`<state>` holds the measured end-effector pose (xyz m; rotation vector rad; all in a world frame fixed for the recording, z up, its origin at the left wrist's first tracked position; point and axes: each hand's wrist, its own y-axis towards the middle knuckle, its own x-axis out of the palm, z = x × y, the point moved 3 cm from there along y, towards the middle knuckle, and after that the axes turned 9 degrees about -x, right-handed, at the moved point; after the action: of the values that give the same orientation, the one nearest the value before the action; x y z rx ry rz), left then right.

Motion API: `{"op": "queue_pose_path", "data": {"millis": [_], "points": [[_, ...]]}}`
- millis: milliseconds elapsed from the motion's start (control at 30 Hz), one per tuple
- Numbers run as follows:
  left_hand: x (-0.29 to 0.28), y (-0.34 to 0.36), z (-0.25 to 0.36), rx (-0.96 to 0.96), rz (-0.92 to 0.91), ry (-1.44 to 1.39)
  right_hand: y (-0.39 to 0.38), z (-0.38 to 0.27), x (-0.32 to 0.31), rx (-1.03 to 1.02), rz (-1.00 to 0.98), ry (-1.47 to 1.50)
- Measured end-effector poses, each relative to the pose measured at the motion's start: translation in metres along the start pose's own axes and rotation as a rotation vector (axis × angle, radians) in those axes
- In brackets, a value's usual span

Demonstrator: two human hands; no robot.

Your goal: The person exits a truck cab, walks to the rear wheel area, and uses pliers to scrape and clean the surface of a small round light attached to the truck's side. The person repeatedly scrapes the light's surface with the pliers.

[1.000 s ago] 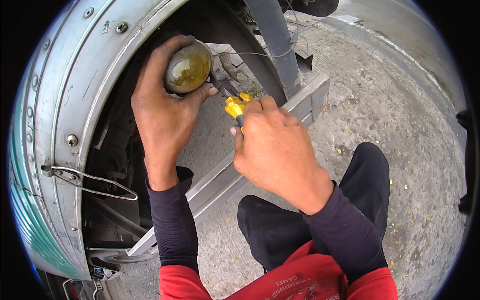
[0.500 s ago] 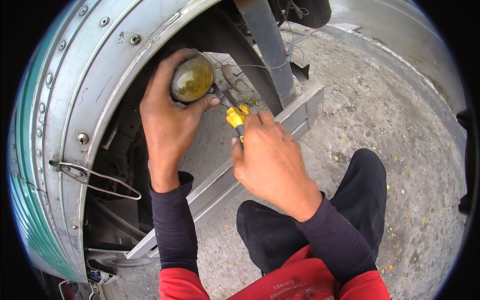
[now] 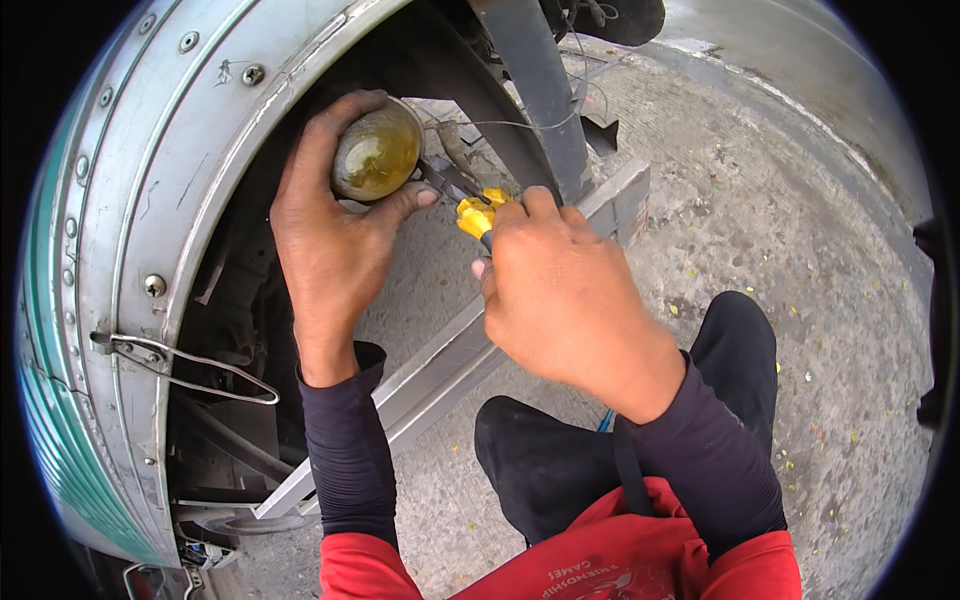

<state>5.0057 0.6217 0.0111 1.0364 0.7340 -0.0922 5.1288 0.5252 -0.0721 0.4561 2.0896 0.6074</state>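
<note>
Holding in the left hand (image 3: 330, 225), with curved fingers above and thumb below, a rounded yellowish lamp (image 3: 376, 152), just in front of the dark opening of the silver vehicle body (image 3: 150, 180). Gripping in the right hand (image 3: 570, 290), with fingers wrapped, yellow-and-grey pliers (image 3: 475, 213), pointed at the lamp's edge; cannot tell whether biting on something there. Compared with half a second ago, swung slightly outward at the right wrist and forearm, while keeping the lamp in nearly the same place. Probably meaning, for the work in hand, only a changed tool angle, without letting go.
</note>
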Motion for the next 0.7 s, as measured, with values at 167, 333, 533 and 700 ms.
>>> {"op": "queue_pose_path", "data": {"millis": [167,333,533,700], "points": [[0.002,0.000,-0.004,0.017,0.009,-0.038,0.003,0.001,0.006,-0.030,0.064,-0.001],[0.003,0.001,-0.007,0.019,-0.002,-0.069,0.006,0.014,0.021,-0.050,0.122,0.110],[0.005,0.000,-0.006,0.016,-0.003,-0.041,0.007,0.023,0.028,-0.043,0.149,0.274],[0.003,-0.001,-0.004,-0.020,0.007,-0.020,0.009,0.030,0.028,-0.026,0.089,0.384]]}}
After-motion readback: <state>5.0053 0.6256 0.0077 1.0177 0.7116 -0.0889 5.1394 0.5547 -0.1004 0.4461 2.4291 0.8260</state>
